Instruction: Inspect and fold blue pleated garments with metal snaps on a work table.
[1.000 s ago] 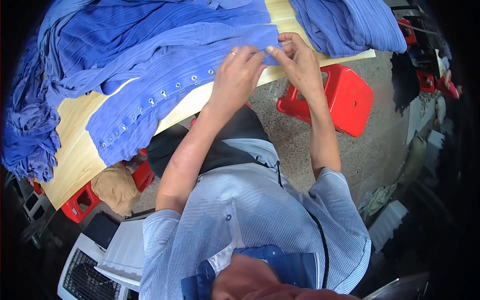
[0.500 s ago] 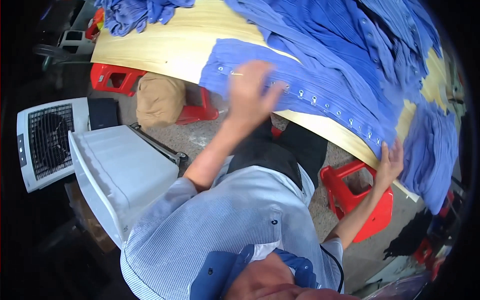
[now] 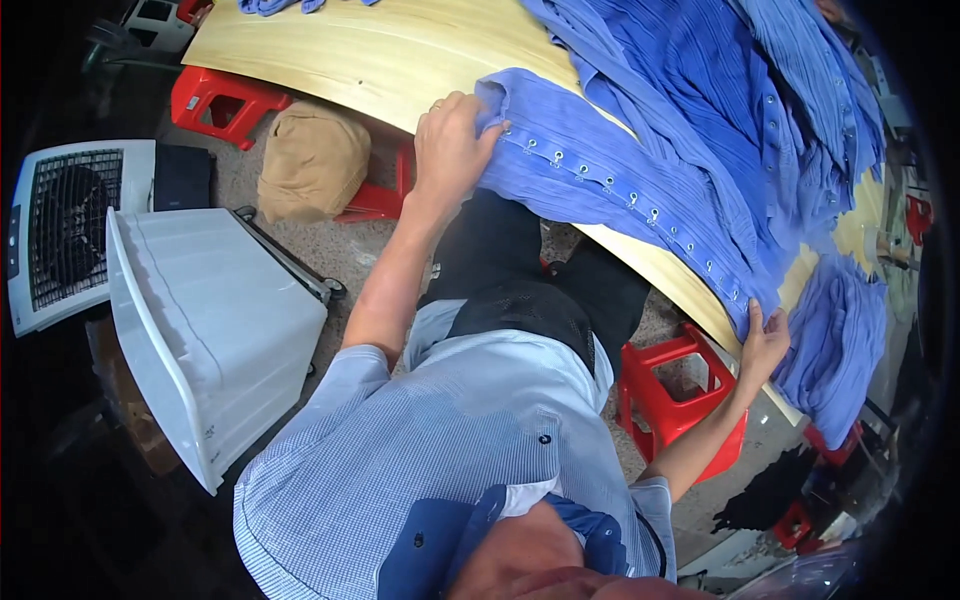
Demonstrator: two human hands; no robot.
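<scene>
A blue ribbed garment piece (image 3: 600, 150) lies stretched along the near edge of the table, with a row of several small metal rings or snaps running down a strip of it. My left hand (image 3: 452, 148) is closed on its left end, fingers curled over the fabric at the end of the strip. At the other end, my right hand (image 3: 765, 340) pinches the lower corner between thumb and fingers. The fabric between my hands lies fairly flat, its front edge hanging over the table edge.
The pale wooden table (image 3: 400, 55) bears more blue garments (image 3: 690, 70) beyond the piece. A folded blue pile (image 3: 835, 340) hangs at its right end. Red stools (image 3: 680, 400) stand below. To my left are a white bin (image 3: 215, 330), a fan unit (image 3: 75, 235) and a tan bundle (image 3: 315, 165).
My left hand has moved left from above the row of rings and taken hold of the fabric's left end. My right hand still grips its corner. The view has shifted slightly.
</scene>
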